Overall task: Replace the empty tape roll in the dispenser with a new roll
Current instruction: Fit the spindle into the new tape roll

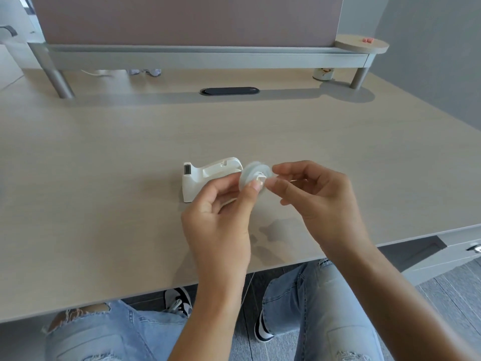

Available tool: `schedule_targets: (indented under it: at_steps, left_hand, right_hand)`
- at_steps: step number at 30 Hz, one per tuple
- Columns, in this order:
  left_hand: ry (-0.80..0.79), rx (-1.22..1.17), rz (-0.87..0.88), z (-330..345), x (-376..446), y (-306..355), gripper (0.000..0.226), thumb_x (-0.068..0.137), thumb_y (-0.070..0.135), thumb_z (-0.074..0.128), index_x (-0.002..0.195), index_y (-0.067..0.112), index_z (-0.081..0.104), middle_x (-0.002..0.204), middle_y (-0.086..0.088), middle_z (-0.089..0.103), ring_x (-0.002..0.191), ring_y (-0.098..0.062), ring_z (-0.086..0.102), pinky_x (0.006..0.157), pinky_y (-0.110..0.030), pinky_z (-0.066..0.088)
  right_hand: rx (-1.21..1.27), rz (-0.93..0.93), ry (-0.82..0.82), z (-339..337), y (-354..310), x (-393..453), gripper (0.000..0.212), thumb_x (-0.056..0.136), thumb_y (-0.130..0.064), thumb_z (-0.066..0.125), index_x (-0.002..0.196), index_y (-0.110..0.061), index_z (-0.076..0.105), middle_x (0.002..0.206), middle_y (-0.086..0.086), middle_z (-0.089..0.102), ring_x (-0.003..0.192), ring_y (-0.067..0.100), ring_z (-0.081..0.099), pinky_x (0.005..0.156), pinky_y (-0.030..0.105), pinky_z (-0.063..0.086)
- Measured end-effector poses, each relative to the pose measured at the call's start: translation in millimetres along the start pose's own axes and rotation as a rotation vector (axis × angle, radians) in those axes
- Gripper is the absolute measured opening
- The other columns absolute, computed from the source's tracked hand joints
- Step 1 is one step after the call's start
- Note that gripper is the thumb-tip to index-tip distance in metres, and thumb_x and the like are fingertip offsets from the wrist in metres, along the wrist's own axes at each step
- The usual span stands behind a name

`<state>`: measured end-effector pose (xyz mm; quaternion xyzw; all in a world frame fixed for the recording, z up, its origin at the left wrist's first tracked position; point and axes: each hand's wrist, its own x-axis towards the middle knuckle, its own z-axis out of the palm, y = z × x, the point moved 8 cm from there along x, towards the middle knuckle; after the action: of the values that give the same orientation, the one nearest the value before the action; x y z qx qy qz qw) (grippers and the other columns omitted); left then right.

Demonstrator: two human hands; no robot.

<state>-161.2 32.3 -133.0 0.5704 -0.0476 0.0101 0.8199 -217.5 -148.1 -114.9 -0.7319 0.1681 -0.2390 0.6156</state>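
A white tape dispenser [205,178] stands on the wooden desk [104,178], its cutter end to the left and its roll slot with no roll in it. Just right of it, above the desk, I hold a pale translucent tape roll [251,173] with a white hub [260,178] in its centre. My left hand [221,220] grips the roll from below with thumb and fingers. My right hand [312,196] pinches at the hub from the right with thumb and forefinger. The roll's far side is hidden by my fingers.
A grey raised shelf [208,57] on two legs spans the back of the desk, with a black cable slot [229,90] in front of it. A small white cup [322,73] sits under the shelf's right end. The desk's front edge runs just below my wrists.
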Motion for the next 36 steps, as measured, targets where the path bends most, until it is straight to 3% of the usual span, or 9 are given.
schedule_targets:
  at_steps: [3,5,7,9,14,18,22,29,36]
  left_hand:
    - [0.020,0.083,0.101,5,-1,7,0.018,0.082,0.013,0.087,0.098,0.011,0.079,0.096,-0.003,0.082,0.085,-0.013,0.078,0.077,-0.023,0.058]
    - [0.001,0.138,0.160,9,1,10,0.021,0.083,0.010,0.086,0.102,0.011,0.078,0.103,-0.003,0.080,0.092,-0.020,0.078,0.082,-0.028,0.060]
    - [-0.032,0.182,0.231,13,3,13,0.025,0.083,0.007,0.085,0.106,0.012,0.077,0.108,0.000,0.078,0.102,-0.025,0.076,0.087,-0.032,0.060]
    - [-0.055,0.199,0.290,18,5,17,0.024,0.083,0.003,0.084,0.105,0.010,0.077,0.108,0.002,0.075,0.107,-0.027,0.073,0.090,-0.035,0.060]
    - [-0.053,0.165,0.280,22,13,15,0.015,0.091,-0.003,0.074,0.102,0.006,0.077,0.103,-0.004,0.076,0.101,-0.019,0.074,0.087,-0.032,0.061]
    - [-0.013,0.087,0.108,17,29,6,0.020,0.093,0.006,0.074,0.112,0.013,0.077,0.105,-0.002,0.080,0.098,-0.015,0.076,0.087,-0.036,0.063]
    - [-0.156,-0.025,-0.042,27,38,1,0.018,0.094,0.012,0.071,0.110,0.011,0.080,0.100,-0.003,0.084,0.094,-0.020,0.079,0.078,-0.026,0.060]
    - [-0.124,0.065,0.037,24,37,4,0.014,0.093,0.014,0.074,0.104,0.019,0.082,0.097,0.001,0.084,0.094,-0.025,0.079,0.089,-0.042,0.062]
    - [-0.023,0.125,0.074,20,34,4,0.014,0.093,0.015,0.076,0.105,0.016,0.082,0.093,0.000,0.084,0.089,-0.023,0.079,0.088,-0.051,0.063]
  right_hand:
    - [0.110,0.045,0.004,5,1,3,0.005,0.093,-0.011,0.078,0.095,-0.007,0.081,0.084,0.007,0.082,0.074,0.016,0.077,0.073,0.028,0.062]
    - [0.164,0.090,-0.026,11,1,7,0.017,0.101,-0.011,0.068,0.097,-0.006,0.083,0.092,0.011,0.084,0.084,0.024,0.081,0.083,0.039,0.065]
    - [0.221,0.121,-0.068,15,-4,12,0.026,0.105,-0.018,0.061,0.101,-0.004,0.083,0.099,0.013,0.085,0.093,0.029,0.082,0.087,0.039,0.065]
    - [0.250,0.117,-0.137,20,-11,15,0.028,0.103,-0.025,0.062,0.102,-0.006,0.084,0.101,0.013,0.085,0.099,0.028,0.082,0.089,0.034,0.063]
    - [0.137,0.052,-0.222,22,-14,26,0.021,0.095,-0.021,0.075,0.111,-0.012,0.083,0.110,0.009,0.084,0.110,0.027,0.079,0.104,0.044,0.060]
    - [0.175,0.033,-0.236,20,-18,34,0.030,0.083,-0.028,0.078,0.107,-0.011,0.084,0.106,0.008,0.085,0.100,0.023,0.080,0.094,0.038,0.063]
    - [0.169,0.019,-0.257,18,-18,38,0.031,0.084,-0.022,0.079,0.110,-0.004,0.082,0.104,0.015,0.084,0.099,0.037,0.081,0.095,0.044,0.064]
    - [0.077,-0.040,-0.274,14,-23,43,0.022,0.092,-0.011,0.077,0.112,-0.002,0.081,0.102,0.011,0.085,0.096,0.026,0.083,0.088,0.031,0.063]
    - [0.044,-0.066,-0.257,16,-21,44,0.019,0.093,-0.007,0.077,0.111,-0.002,0.082,0.102,0.009,0.084,0.091,0.015,0.083,0.083,0.021,0.061]
